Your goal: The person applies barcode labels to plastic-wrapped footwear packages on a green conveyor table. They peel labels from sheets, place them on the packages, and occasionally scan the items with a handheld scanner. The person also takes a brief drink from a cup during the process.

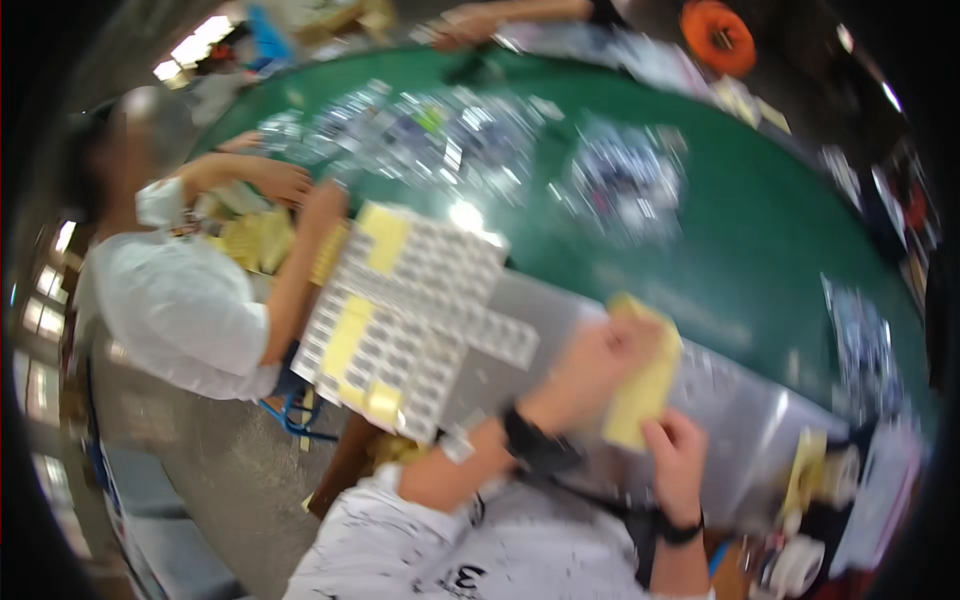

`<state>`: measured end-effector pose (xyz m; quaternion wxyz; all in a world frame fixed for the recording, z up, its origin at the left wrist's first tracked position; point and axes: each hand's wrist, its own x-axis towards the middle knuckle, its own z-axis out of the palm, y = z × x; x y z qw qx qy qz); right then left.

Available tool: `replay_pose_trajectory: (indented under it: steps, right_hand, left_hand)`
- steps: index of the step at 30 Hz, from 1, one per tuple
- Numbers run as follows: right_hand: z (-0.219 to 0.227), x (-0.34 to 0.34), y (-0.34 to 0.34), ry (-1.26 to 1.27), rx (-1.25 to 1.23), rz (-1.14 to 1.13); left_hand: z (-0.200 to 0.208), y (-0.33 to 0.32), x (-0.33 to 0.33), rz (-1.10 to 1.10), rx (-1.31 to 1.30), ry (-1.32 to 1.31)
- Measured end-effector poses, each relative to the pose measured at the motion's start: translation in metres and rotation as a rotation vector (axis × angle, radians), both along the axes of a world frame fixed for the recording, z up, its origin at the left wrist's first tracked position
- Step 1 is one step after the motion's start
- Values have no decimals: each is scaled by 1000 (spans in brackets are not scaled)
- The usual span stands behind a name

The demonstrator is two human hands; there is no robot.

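A yellow paper strip [640, 392] is stretched between my two hands over the grey metal surface. My left hand [608, 350] is closed on its far end, fingers blurred by motion. At the near end, my right hand [678, 452] pinches the strip's edge between thumb and fingers. Left of my hands lie white sheets [420, 310] with rows of grey patches, showing yellow areas where patches are absent. A narrow piece of the same sheet [503, 338] sticks out toward my left forearm.
Clear plastic bags [440, 135] are heaped on the green table [745, 230], with another bag pile [625, 180] nearer the middle. A co-worker in white [180, 300] reaches in at the left; another person's hand [468, 25] shows at the far edge. Tape rolls [795, 568] sit at lower right.
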<state>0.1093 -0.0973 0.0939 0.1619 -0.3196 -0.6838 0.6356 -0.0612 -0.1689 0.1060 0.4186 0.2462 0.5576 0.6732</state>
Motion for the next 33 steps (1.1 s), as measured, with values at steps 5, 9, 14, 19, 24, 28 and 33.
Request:
replay_pose_trajectory:
  steps: [5,9,14,19,24,28,33]
  right_hand:
    - [-12,16,-2,11,-105,405]
    - [-18,23,-28,36,-74,504]
    - [-38,23,-50,5,65,693]
    - [-50,7,-51,-29,57,574]
    - [-34,-72,-40,21,421,718]
    - [-61,-136,-40,36,579,640]
    - [-81,-167,-57,-82,880,624]
  left_hand:
    - [15,-30,-32,257,135,171]
    - [29,-83,-43,353,96,251]
    - [31,-199,-47,485,-101,322]
    - [-5,-354,-54,377,-647,309]
    - [-131,-471,-30,432,-1114,338]
    - [-205,-488,-13,461,-1176,440]
    - [-219,-487,-9,493,-1131,471]
